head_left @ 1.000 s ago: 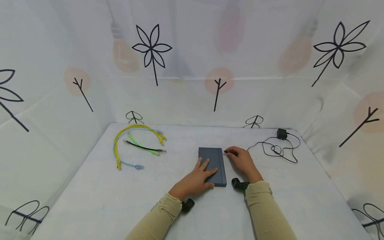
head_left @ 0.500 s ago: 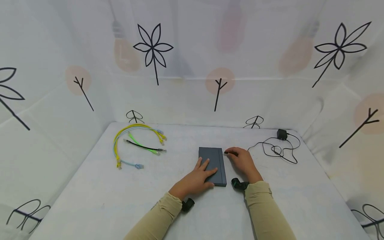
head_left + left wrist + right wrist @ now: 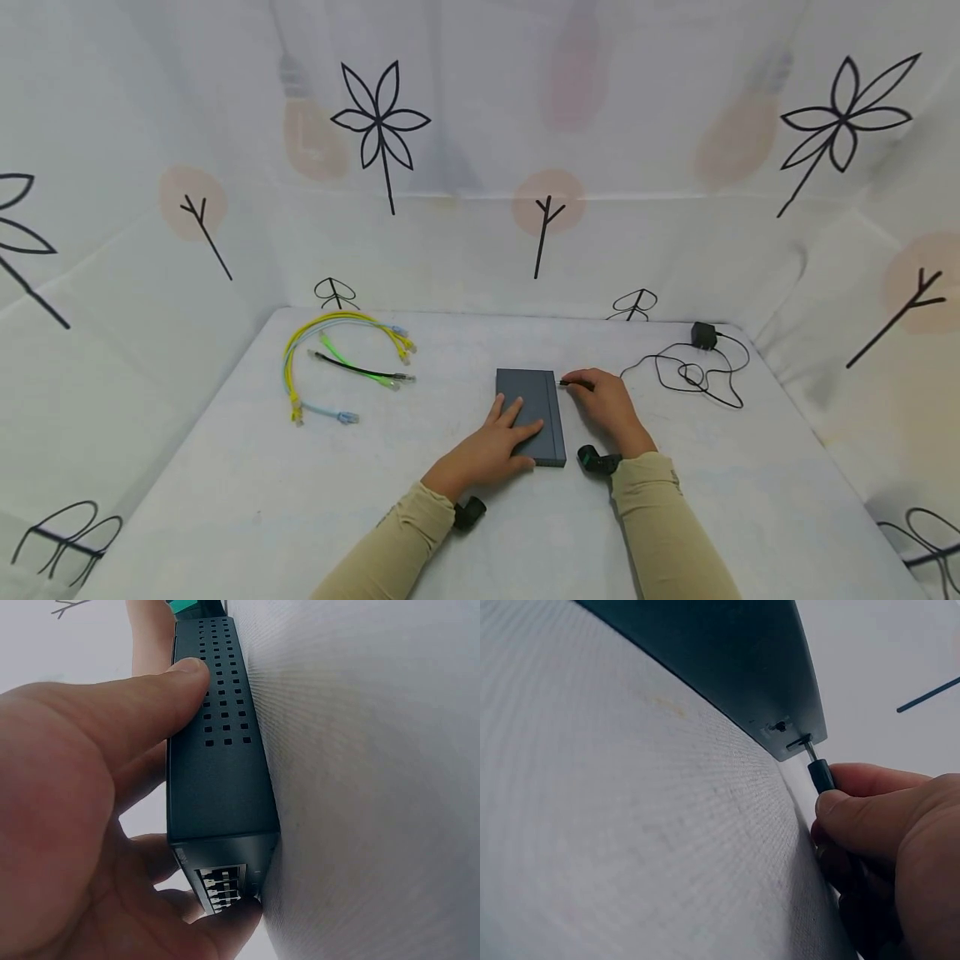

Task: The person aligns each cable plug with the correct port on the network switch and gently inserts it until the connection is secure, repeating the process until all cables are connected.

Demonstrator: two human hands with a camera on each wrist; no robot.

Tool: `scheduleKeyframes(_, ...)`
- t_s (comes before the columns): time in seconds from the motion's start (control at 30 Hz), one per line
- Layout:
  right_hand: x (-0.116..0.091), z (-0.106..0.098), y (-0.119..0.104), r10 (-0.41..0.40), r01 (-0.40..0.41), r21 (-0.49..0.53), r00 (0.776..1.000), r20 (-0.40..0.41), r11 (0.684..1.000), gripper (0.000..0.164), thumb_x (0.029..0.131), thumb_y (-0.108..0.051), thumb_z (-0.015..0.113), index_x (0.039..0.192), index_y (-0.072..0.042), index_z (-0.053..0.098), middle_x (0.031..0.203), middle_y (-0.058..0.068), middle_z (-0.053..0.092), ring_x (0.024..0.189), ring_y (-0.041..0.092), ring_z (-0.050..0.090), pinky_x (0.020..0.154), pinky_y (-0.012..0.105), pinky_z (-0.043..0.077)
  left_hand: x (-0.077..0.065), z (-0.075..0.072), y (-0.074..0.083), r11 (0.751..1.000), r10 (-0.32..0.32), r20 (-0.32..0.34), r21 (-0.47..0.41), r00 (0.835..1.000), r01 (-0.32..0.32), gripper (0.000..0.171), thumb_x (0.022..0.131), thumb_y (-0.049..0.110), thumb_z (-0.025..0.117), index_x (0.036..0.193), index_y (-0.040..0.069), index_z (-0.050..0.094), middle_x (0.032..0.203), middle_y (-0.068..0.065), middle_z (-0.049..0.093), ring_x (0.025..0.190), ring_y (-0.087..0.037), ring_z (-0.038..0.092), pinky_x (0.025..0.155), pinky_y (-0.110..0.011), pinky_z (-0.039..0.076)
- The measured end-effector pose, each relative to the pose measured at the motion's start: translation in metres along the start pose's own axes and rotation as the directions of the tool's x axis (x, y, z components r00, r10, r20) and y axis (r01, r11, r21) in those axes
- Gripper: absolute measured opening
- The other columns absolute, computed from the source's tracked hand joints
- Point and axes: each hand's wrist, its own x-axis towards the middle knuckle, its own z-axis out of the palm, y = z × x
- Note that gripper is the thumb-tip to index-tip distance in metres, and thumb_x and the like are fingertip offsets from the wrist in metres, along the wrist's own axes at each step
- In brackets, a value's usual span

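A dark grey network switch [image 3: 531, 400] lies flat on the white table. My left hand [image 3: 491, 446] holds it: fingers spread over the top, thumb on the vented near side. In the left wrist view, a finger of that hand reaches the face with the row of ports [image 3: 223, 889]. My right hand [image 3: 603, 402] pinches the black power plug [image 3: 822, 775] of a cord between thumb and forefinger. The plug's metal tip meets the switch's right side near its far corner, by a small opening; how deep it sits I cannot tell.
The cord runs to a black power adapter [image 3: 703, 336] at the back right, its cable [image 3: 697, 383] loosely looped. On the left lie yellow [image 3: 330, 317], light blue, green and black [image 3: 352, 365] network cables. Patterned white cloth walls [image 3: 465, 250] enclose the table.
The plug in my right hand has shifted slightly at the far corner of the switch's right side. My left hand and the switch have stayed in place.
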Motion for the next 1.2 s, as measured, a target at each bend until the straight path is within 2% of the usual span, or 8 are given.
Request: scheduleKeyframes(1.2, 0.0002, 0.0022, -0.0013, -0.001, 0.000, -0.038, 1.000, -0.023, 0.999, 0.018, 0.093, -0.014, 0.064, 0.108, -0.014, 0.075, 0.114, 0.012, 0.070, 0.115, 0.034, 0.061, 0.098, 0.051, 0.047, 0.0019, 0.0037, -0.0026, 1.000, 0.001, -0.009, 0.007, 1.000, -0.001, 0.060, 0.095, 0.044, 0.057, 0.150, 0.033, 0.036, 0.163, -0.009, 0.011, 0.150, -0.038, -0.002, 0.113, -0.049, 0.035)
